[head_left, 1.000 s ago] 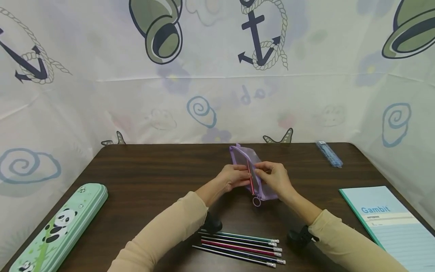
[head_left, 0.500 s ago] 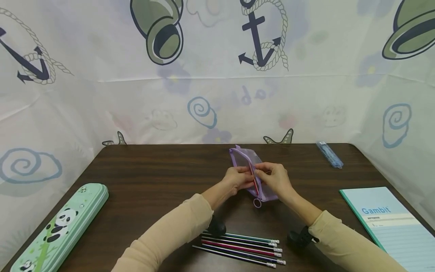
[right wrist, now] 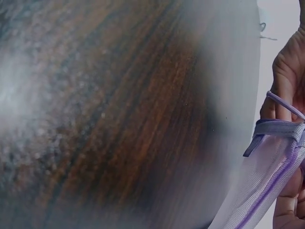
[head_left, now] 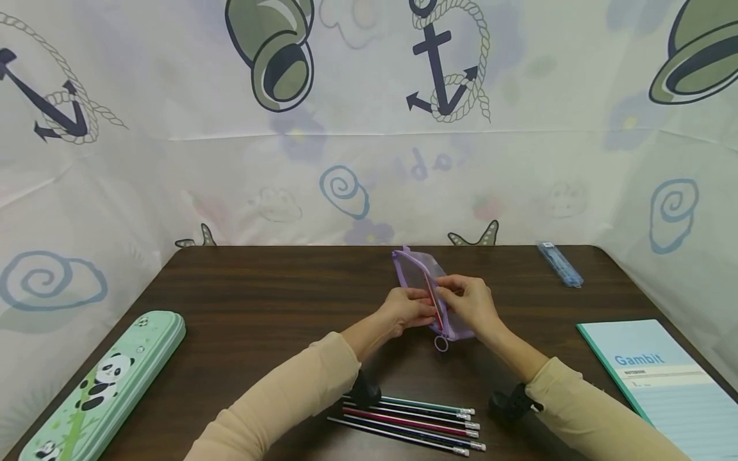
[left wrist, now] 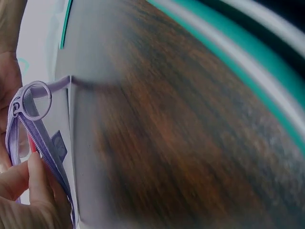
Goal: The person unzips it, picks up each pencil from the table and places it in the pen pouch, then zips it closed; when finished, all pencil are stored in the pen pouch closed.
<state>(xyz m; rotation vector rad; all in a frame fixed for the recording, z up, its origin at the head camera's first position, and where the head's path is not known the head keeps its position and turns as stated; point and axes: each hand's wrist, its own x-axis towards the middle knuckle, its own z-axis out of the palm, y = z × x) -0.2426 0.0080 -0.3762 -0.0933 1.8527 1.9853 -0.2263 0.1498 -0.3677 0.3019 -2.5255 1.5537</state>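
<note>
A purple mesh zipper pouch (head_left: 462,328) stands with its mouth apart near the middle of the table. At that mouth my left hand (head_left: 407,311) holds a thin red pencil (head_left: 436,308), partly inside and mostly hidden by fingers and pouch edge. My right hand (head_left: 471,306) pinches the pouch's right edge between thumb and fingers. In the left wrist view, a bit of red shows between the zipper sides above the left fingertips (left wrist: 38,164), with the zipper's ring (left wrist: 36,100) above. The right wrist view shows the pouch's mesh side (right wrist: 262,176).
Several pencils (head_left: 412,424) lie side by side near the front, below the wrists. A green panda pencil case (head_left: 109,378) lies at left. On the right are a notebook (head_left: 657,378) and, farther back, a slim blue translucent packet (head_left: 560,264).
My left hand has moved slightly right, taking the red pencil farther into the pouch's mouth. My right hand keeps its hold on the pouch edge. The pencils on the table have not moved.
</note>
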